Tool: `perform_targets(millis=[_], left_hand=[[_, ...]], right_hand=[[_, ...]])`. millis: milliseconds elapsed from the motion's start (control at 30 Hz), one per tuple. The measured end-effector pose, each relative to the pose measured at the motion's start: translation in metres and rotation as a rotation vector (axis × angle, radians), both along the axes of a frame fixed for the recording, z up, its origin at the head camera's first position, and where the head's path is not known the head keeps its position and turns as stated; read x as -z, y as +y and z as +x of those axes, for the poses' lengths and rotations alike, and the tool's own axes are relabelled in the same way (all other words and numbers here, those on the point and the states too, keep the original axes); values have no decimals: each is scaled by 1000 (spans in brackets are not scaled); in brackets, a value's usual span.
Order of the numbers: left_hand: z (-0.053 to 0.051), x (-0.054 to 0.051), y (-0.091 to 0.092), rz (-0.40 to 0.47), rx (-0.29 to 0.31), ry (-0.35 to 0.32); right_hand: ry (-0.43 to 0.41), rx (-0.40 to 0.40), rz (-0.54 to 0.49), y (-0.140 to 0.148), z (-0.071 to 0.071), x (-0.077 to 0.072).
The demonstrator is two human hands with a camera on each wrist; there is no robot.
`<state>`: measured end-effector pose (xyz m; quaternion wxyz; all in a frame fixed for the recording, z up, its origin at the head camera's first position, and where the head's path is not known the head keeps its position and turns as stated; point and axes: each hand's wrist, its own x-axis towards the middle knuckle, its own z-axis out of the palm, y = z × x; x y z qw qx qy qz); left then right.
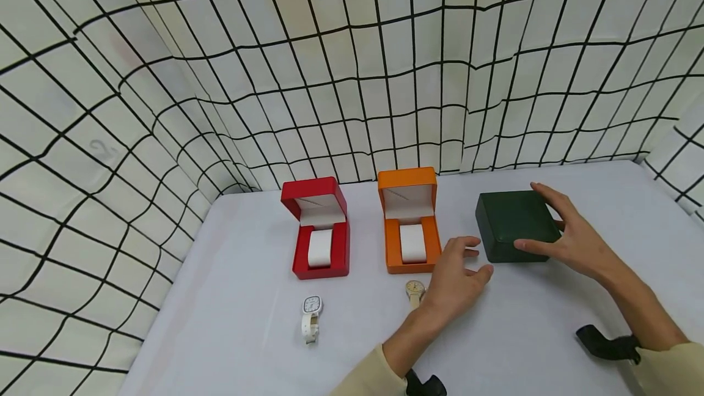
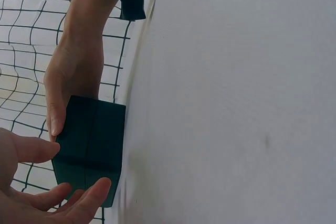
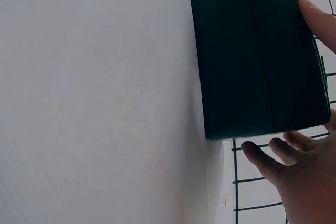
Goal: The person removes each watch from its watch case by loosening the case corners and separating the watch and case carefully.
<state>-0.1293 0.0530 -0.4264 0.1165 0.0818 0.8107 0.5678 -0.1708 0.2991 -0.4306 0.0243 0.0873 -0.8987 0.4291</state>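
Note:
A closed dark green box sits at the right of the table; a seam runs along its side in the right wrist view. My right hand is at the box's right side, fingers spread, thumb over its top near the front edge. In the right wrist view some of its fingertips stand off the box's side. My left hand is just left of the box with loosely bent fingers and nothing in them. It partly covers a watch with a gold-toned face.
An open orange watch box with a white cushion stands left of the green box. Farther left is an open red watch box, also cushioned. A white watch lies before it. Black-grid fabric walls border the white table.

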Motion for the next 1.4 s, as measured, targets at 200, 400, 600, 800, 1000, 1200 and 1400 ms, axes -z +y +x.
perform_targets(millis=[200, 400, 600, 800, 1000, 1200, 1400], left_hand=[[1, 2, 6, 10, -10, -10], [0, 5, 14, 0, -21, -8], [-2, 7, 18, -15, -26, 15], [-3, 10, 20, -14, -35, 24], [-5, 12, 21, -18, -34, 30], [-9, 13, 23, -42, -45, 42], [-12, 15, 29, -27, -46, 62]], right_hand=[[-12, -26, 16, 5, 0, 3], [6, -65, 5, 13, -1, 5], [13, -110, -1, 20, -5, 4], [-9, -121, 17, 25, -7, 4], [-60, -142, -30, 27, -7, 7], [-59, -152, -80, 27, -8, 8], [-70, -140, -85, 29, -9, 8]])
